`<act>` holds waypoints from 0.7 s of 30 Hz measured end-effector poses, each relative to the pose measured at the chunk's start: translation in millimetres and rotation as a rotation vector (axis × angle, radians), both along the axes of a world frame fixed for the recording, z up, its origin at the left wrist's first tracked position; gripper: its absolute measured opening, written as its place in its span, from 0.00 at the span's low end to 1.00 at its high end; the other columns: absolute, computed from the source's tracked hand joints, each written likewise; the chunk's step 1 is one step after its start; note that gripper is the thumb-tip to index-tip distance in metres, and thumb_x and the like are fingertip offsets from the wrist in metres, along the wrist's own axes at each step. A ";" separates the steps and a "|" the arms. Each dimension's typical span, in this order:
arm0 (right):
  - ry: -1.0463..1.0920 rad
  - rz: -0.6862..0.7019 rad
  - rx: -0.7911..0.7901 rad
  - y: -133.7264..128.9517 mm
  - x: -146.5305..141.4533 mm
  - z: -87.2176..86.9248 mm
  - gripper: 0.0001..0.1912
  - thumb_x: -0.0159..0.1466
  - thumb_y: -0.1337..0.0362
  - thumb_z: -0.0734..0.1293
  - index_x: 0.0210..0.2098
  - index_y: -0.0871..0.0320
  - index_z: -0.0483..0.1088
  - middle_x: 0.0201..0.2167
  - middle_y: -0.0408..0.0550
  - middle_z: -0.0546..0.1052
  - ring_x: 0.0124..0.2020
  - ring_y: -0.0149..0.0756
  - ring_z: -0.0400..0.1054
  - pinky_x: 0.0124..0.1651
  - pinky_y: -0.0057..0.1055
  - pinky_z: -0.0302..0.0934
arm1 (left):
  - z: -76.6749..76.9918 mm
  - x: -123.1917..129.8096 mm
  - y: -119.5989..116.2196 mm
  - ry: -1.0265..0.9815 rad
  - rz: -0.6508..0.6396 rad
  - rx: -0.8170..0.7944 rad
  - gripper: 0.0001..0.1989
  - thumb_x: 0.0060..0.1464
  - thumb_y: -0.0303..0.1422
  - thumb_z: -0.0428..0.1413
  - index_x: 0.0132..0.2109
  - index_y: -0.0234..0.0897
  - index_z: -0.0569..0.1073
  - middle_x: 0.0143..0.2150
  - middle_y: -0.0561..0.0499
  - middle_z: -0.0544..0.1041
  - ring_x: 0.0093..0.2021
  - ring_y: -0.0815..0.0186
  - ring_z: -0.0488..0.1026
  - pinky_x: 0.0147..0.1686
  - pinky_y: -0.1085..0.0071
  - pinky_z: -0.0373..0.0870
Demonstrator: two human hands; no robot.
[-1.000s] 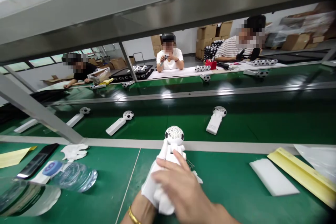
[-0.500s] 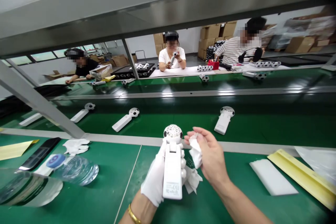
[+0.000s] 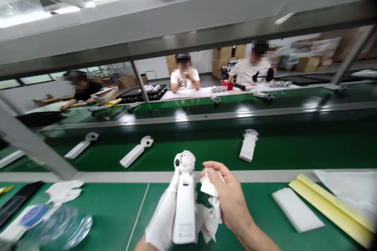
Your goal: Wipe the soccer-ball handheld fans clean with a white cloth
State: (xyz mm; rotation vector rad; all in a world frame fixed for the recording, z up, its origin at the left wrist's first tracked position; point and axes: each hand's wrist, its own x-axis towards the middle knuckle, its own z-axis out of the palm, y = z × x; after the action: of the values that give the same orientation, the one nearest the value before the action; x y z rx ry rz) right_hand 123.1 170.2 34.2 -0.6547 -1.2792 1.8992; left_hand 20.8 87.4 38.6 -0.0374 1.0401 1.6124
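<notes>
In a white glove, my left hand point(image 3: 163, 211) is wrapped around a white handheld fan point(image 3: 185, 208), its handle upright and its back with small print facing me. The fan's round head point(image 3: 185, 160) has a white grille with black football patches. Just right of the fan, my bare right hand point(image 3: 231, 194) pinches a crumpled white tissue point(image 3: 209, 182) between thumb and fingers. Another crumpled tissue piece point(image 3: 209, 221) shows below, beside the handle; whether the two are joined I cannot tell. The left fingers are mostly hidden behind the fan.
Similar fans point(image 3: 137, 151) lie on the green belt point(image 3: 200, 145) ahead. At left are a water bottle point(image 3: 63, 225), a white glove point(image 3: 64, 191) and a dark flat object point(image 3: 19, 202). A white foam block point(image 3: 297, 208) and yellow strip point(image 3: 330, 208) lie right. Several people sit across.
The view has tilted up and shifted, so the bench sits lower in the picture. The fan has turned slightly, showing a black patch on its head. Both hands keep their hold.
</notes>
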 end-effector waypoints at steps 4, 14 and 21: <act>-0.531 -0.115 0.498 75.5 13.5 -10.0 0.19 0.65 0.53 0.55 0.45 0.58 0.66 0.39 0.49 0.74 0.37 0.38 0.68 0.38 0.31 0.62 | 0.9 -34.6 35.3 0.649 -0.045 -0.248 0.15 0.55 0.44 0.52 0.40 0.35 0.67 0.31 0.51 0.68 0.29 0.69 0.66 0.26 0.76 0.63; -1.267 -0.347 0.577 206.7 40.5 -40.1 0.33 0.52 0.65 0.69 0.55 0.69 0.58 0.43 0.72 0.68 0.44 0.66 0.64 0.43 0.55 0.54 | -51.5 -103.6 141.3 1.783 -0.189 -0.595 0.15 0.52 0.28 0.50 0.49 0.35 0.66 0.56 0.38 0.60 0.49 0.44 0.63 0.43 0.52 0.61; -1.128 -0.262 0.379 206.1 57.3 -28.5 0.30 0.56 0.63 0.63 0.56 0.67 0.54 0.41 0.66 0.71 0.40 0.54 0.69 0.40 0.48 0.60 | -49.6 -80.4 115.8 1.671 -0.271 -0.486 0.25 0.54 0.32 0.50 0.59 0.35 0.59 0.64 0.43 0.50 0.62 0.53 0.51 0.56 0.58 0.56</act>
State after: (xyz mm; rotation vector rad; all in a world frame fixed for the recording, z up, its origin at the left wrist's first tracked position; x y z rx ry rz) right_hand 180.4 376.3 5.7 -1.6902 -1.9986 0.9559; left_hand -59.7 203.3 -11.0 1.2397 2.4877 0.8397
